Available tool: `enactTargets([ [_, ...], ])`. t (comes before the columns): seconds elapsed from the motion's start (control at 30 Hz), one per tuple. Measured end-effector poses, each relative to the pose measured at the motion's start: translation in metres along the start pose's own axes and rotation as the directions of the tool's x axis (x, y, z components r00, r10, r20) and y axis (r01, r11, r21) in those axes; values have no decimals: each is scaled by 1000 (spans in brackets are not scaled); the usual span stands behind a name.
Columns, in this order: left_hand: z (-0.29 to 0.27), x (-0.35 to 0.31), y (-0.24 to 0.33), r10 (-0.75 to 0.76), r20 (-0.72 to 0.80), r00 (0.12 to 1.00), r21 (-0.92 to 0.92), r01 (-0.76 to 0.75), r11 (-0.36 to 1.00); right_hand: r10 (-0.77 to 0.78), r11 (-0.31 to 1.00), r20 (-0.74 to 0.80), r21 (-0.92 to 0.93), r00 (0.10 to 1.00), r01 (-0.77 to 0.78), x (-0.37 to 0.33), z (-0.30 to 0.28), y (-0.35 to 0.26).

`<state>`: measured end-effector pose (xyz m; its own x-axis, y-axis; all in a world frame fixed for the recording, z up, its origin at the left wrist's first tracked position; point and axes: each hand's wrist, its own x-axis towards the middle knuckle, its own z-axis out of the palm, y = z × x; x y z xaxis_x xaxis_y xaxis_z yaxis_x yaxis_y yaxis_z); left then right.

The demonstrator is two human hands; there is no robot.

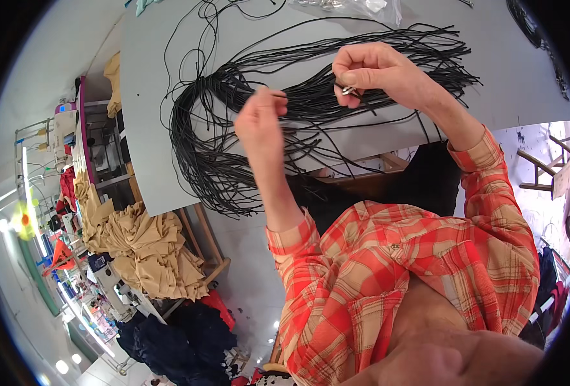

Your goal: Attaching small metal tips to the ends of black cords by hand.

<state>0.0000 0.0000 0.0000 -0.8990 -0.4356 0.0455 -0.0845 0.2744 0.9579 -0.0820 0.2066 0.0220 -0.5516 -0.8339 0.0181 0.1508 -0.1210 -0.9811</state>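
Observation:
A large bundle of thin black cords (191, 151) lies looped across the grey table, its loose ends fanning out to the right. Over the middle of it, my left hand (259, 122) is closed and smeared by motion. A short dark bit of black cord (280, 96) shows at its fingertips. My right hand (378, 72) is to the right, above the cords, its thumb and fingers pinched on a small silver metal fitting (347, 91). Black cord runs close by this fitting; whether it passes through is too small to tell.
The grey table (146, 135) has a clear plastic bag (355, 9) with shiny pieces at its far edge. Dark cords or chains (542, 45) lie at the far right. Tan fabric (149, 248) is heaped left of the table, and dark fabric (178, 341) below it. A wooden stool (549, 170) stands right.

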Motion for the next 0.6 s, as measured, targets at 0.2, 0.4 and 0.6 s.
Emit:
enactTargets([
  [0.2,28,-25,41,764,-182,618,480,-623,618,-61,997,-55,49,997,64,3,4,-7],
  [0.4,44,-25,45,537,180,824,133,-562,817,-175,984,-70,-53,982,172,2,3,-3],
  [0.6,46,-28,53,155,226,962,-124,-129,984,-301,917,-127,-309,945,251,-2,7,-5],
])
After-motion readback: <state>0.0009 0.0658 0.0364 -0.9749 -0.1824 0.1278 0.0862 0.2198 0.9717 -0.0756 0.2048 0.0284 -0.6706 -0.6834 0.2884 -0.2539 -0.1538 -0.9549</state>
